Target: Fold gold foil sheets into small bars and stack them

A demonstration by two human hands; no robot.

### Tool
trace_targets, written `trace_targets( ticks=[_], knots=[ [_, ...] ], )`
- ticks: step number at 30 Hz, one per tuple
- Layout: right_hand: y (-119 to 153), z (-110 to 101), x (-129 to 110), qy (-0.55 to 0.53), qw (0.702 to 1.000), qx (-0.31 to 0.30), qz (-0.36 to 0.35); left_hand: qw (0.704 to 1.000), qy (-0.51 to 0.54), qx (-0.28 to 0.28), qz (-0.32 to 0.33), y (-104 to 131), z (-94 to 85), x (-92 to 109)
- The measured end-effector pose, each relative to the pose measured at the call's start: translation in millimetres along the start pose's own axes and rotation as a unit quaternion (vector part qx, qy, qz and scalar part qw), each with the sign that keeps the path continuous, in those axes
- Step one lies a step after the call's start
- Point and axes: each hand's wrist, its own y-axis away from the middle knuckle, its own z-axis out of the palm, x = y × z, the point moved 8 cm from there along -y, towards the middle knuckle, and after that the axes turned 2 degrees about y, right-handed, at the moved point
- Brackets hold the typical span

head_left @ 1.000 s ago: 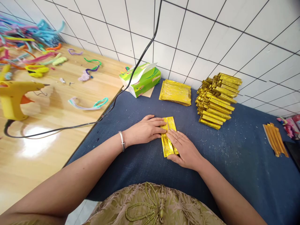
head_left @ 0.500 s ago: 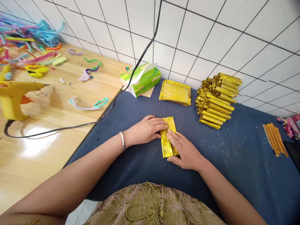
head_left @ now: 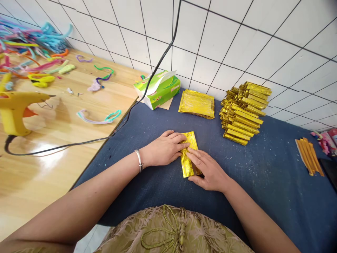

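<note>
A gold foil piece (head_left: 190,165) lies on the dark blue cloth (head_left: 147,189) in front of me, with a crease running lengthwise. From the left, my left hand (head_left: 165,149) rests its fingertips on the upper part of the foil, fingers spread. Across the lower right side lies my right hand (head_left: 207,168), its fingers flat on the foil and its thumb near the bottom edge. Farther back is a flat stack of gold sheets (head_left: 197,103). To its right stands a pile of folded gold strips (head_left: 242,114).
Behind the left hand sits a green tissue box (head_left: 160,89). A black cable (head_left: 160,59) crosses to a yellow glue gun (head_left: 18,109) on the wooden table (head_left: 63,186). Fuzzy coloured stems (head_left: 50,38) lie back left. Orange-gold strips (head_left: 309,157) are at the right.
My left hand has shifted slightly right and down over the foil. The crease looks flatter, and the foil's right part has folded or turned slightly under my right hand.
</note>
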Motion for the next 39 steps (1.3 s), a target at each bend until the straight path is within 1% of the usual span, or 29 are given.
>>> trace_targets(
  ticks=[6,9,13,15,18,26,39],
  knots=[
    [1.4,-3.8,8.4,0.033,0.998,0.024,0.04,1.0,-0.012,-0.006,0.001,0.9,1.6,2.2],
    [3.5,-3.3,13.1,0.037,0.998,0.01,0.048,1.0,-0.013,-0.014,-0.002,1.7,2.7,1.7],
    [7.5,-3.5,19.9,0.001,0.999,-0.016,0.042,1.0,-0.018,-0.014,-0.017,1.5,3.5,0.0],
    [8.9,-4.3,24.2,-0.014,0.999,-0.018,0.044,1.0,-0.02,-0.01,-0.021,1.3,4.0,-0.2],
    [9.0,-3.6,28.4,-0.005,0.999,-0.018,0.047,1.0,-0.02,-0.005,-0.02,1.2,4.4,0.0],
    [4.1,4.9,25.0,0.052,0.997,-0.039,0.031,1.0,-0.014,0.002,-0.017,0.7,4.7,-0.9],
    [0.9,5.0,28.3,0.053,0.995,-0.05,0.069,0.999,-0.031,-0.018,0.002,2.4,10.8,1.2]
  ],
)
